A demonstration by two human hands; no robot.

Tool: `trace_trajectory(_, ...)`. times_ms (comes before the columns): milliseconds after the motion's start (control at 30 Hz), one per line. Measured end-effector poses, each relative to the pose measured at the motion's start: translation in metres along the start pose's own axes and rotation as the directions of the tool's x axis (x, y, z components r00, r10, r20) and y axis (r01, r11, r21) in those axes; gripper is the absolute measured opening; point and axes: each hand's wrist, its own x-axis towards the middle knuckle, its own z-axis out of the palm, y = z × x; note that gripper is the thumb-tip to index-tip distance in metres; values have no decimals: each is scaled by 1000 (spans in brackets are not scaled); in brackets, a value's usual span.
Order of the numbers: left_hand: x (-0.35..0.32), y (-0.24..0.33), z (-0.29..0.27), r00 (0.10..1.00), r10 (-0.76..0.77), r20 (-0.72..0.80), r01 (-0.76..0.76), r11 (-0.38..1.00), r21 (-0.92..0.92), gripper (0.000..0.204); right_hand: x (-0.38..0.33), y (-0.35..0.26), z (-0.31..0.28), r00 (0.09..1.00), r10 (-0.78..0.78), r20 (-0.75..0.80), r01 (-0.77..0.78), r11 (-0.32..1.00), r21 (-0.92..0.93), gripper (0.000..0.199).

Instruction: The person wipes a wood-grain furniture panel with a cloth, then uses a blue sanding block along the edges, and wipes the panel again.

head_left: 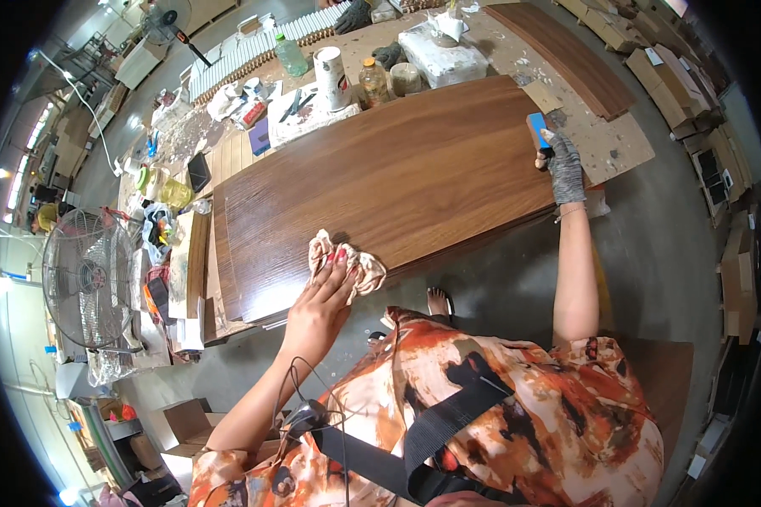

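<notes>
A dark brown wood-grain panel (pixel 397 173) lies flat on the workbench in front of me. Close to its near edge, left of the middle, my left hand (pixel 320 300) presses a crumpled pale cloth (pixel 366 272) with its fingers. At the panel's right end my right hand (pixel 562 165), in a grey glove with bare fingertips, grips a small block with a bright blue face (pixel 538 128). The block is at the panel's edge; whether it touches the surface I cannot tell. My right arm is stretched out, and the right palm is hidden.
Behind the panel stand a white can (pixel 331 80), an orange-capped jar (pixel 372 82), a green bottle (pixel 291 57) and a white wrapped block (pixel 444 55). More brown panels (pixel 566 59) lie at the far right. A large fan (pixel 90 275) stands left; cartons (pixel 664 84) line the right.
</notes>
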Motion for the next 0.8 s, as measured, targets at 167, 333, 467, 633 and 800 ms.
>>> trace_trajectory(167,26,17,16,997,-37,61,47,984,-174,64,0,7,4,995,-82,63,79,996,44,26)
trace_trajectory(333,67,50,51,978,163,-128,-173,982,-70,57,19,20,-22,1000,-24,10,23,997,68,27)
trace_trajectory(467,30,33,28,983,111,-149,-116,993,-21,53,28,20,-25,999,32,-41,-27,992,120,25)
trace_trajectory(633,-55,-18,11,989,-123,-82,125,992,18,51,27,21,-26,997,30,-78,-22,995,100,20)
trace_trajectory(800,-139,-69,-2,919,-307,-247,336,938,86,45,36,26,-28,999,14,-31,-11,994,106,24)
